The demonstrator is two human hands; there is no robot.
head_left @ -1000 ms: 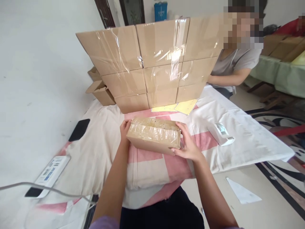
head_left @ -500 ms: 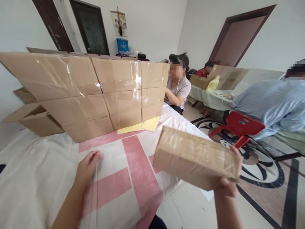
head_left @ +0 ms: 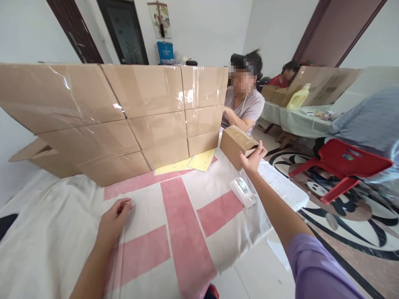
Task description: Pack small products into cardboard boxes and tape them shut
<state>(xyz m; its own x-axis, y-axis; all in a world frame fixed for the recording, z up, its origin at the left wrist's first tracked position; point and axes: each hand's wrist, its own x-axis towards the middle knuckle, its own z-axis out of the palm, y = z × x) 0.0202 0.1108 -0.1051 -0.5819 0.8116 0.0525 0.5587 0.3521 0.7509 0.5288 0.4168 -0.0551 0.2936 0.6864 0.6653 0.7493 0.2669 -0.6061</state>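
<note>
My right hand (head_left: 254,158) grips the near end of a small cardboard box (head_left: 234,146), its thumb and fingers spread across the end. The box sits at the table's far right, beside a wall of stacked cardboard boxes (head_left: 156,95) bound with clear tape. My left hand (head_left: 116,214) rests on the pink and white tablecloth (head_left: 181,216), its fingers curled together with nothing visible in them. A white tape dispenser (head_left: 243,192) lies just in front of the small box. Yellow paper pieces (head_left: 201,161) lie at the foot of the stack.
Across the table sits a person (head_left: 245,99) wearing a head device. Another cardboard box (head_left: 51,161) with an open flap stands behind the stack at left. On the right are a red chair (head_left: 352,164) with a seated person and a second table holding a yellow jug (head_left: 298,98).
My right hand has carried the small box away from me to the far right of the table, uncovering the tape dispenser. My left hand stays in place. The view has turned slightly.
</note>
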